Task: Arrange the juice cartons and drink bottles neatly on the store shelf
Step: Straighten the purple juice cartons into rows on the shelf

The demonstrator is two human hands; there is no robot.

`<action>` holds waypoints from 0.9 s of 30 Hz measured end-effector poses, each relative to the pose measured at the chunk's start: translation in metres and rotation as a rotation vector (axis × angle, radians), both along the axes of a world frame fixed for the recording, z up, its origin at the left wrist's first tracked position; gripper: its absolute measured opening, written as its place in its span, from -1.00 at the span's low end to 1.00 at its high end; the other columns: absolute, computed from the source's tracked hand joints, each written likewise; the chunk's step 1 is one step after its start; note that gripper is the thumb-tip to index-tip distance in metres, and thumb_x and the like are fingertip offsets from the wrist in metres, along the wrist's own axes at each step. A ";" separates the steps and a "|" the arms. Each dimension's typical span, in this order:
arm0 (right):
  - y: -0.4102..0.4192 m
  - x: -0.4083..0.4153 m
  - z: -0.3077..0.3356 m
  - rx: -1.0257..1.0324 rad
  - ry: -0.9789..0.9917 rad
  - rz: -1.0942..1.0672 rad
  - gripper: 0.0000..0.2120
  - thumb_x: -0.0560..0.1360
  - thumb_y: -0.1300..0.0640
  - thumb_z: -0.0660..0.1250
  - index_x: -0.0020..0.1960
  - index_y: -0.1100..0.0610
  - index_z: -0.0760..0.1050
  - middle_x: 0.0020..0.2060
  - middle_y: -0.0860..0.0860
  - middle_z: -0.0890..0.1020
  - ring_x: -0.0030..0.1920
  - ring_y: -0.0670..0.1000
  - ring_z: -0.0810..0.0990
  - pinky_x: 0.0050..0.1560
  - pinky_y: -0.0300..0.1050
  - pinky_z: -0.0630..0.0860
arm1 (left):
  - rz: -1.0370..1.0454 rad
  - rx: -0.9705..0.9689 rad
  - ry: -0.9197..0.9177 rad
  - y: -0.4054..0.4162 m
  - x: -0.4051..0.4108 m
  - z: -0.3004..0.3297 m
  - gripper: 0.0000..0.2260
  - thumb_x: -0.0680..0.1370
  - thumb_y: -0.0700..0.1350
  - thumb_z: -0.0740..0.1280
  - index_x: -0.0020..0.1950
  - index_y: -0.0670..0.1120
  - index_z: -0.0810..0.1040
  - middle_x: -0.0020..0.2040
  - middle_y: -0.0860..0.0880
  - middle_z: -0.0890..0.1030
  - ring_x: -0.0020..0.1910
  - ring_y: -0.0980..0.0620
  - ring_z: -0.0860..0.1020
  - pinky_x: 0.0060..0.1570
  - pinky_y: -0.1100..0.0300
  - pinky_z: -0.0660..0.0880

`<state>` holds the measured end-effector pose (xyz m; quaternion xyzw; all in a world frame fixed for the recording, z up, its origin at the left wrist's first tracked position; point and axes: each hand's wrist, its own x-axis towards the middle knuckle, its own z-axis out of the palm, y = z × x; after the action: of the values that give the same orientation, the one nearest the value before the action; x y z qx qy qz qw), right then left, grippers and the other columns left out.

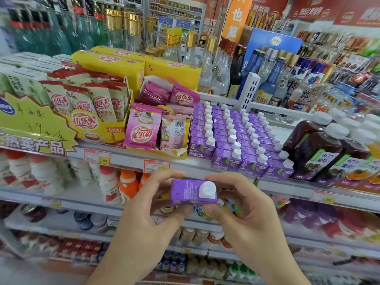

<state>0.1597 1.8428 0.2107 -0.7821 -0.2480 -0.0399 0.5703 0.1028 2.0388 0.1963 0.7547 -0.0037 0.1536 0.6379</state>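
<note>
Both hands hold one purple carton in front of the shelf edge, below the carton rows: the left hand pinches its left end between thumb and fingers and the right hand pinches the cap end, probably to square it for a front slot. The top and white cap face the camera, so the front label is hidden. The juice bottles at right are cut off, and lower shelves are blurred.

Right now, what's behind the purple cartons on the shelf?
Behind the purple cartons runs a white rail, then glass bottles. Their bases are hidden by it.
</note>
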 end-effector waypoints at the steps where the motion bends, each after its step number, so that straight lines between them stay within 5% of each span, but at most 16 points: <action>1: 0.000 0.000 0.000 0.021 -0.005 -0.007 -0.62 0.51 0.19 0.53 0.25 -0.13 0.62 0.10 0.01 0.72 0.10 0.12 0.70 0.09 0.18 0.65 | -0.007 -0.025 0.009 -0.001 0.001 -0.001 -0.55 0.45 -0.03 0.54 0.26 0.34 0.56 0.13 0.14 0.71 0.16 0.09 0.68 0.14 0.28 0.60; 9: -0.007 0.001 0.003 0.089 0.080 0.106 -0.48 0.49 0.08 0.57 0.42 -0.04 0.56 0.18 0.05 0.71 0.15 0.17 0.69 0.13 0.05 0.64 | -0.107 -0.345 0.181 -0.006 0.004 0.001 -0.69 0.49 0.07 0.43 0.23 0.18 0.67 0.06 -0.10 0.77 0.00 -0.17 0.74 0.05 -0.08 0.69; 13: -0.010 0.005 0.005 0.098 0.107 0.132 -0.58 0.53 0.06 0.51 0.38 -0.03 0.58 0.17 0.04 0.73 0.16 0.14 0.69 0.14 0.08 0.63 | -0.103 -0.318 0.175 -0.006 0.008 -0.001 -0.71 0.50 0.07 0.43 0.23 0.17 0.66 0.03 -0.10 0.77 -0.04 -0.15 0.73 -0.03 0.02 0.70; 18: -0.013 0.014 0.008 -0.002 0.141 0.031 -0.75 0.56 -0.05 0.47 0.20 -0.03 0.60 -0.02 0.00 0.71 -0.03 0.09 0.66 0.01 0.17 0.60 | -0.086 -0.097 0.125 -0.004 0.018 -0.004 -0.55 0.42 0.05 0.52 0.29 0.33 0.59 0.10 0.07 0.74 0.11 0.03 0.70 0.14 0.02 0.63; 23: -0.016 0.036 0.020 -0.226 0.030 -0.014 -0.74 0.53 0.08 0.56 0.14 -0.19 0.62 -0.04 -0.25 0.69 -0.05 -0.06 0.65 -0.07 -0.27 0.55 | 0.013 0.147 0.020 -0.005 0.042 0.002 -0.49 0.51 -0.01 0.55 0.33 0.44 0.51 0.09 0.24 0.71 0.10 0.16 0.66 0.16 0.16 0.58; 27: -0.012 0.069 0.022 -0.312 -0.073 -0.117 -0.67 0.50 0.25 0.57 0.07 -0.16 0.65 -0.07 -0.23 0.70 -0.02 -0.14 0.66 0.02 -0.33 0.56 | 0.102 0.419 -0.068 -0.002 0.067 0.008 -0.44 0.54 0.10 0.51 0.47 0.44 0.40 0.31 0.43 0.54 0.36 0.41 0.44 0.34 0.34 0.38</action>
<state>0.2283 1.8312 0.2328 -0.8722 -0.2259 -0.0625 0.4293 0.1700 2.0369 0.2046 0.8644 -0.0189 0.2069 0.4579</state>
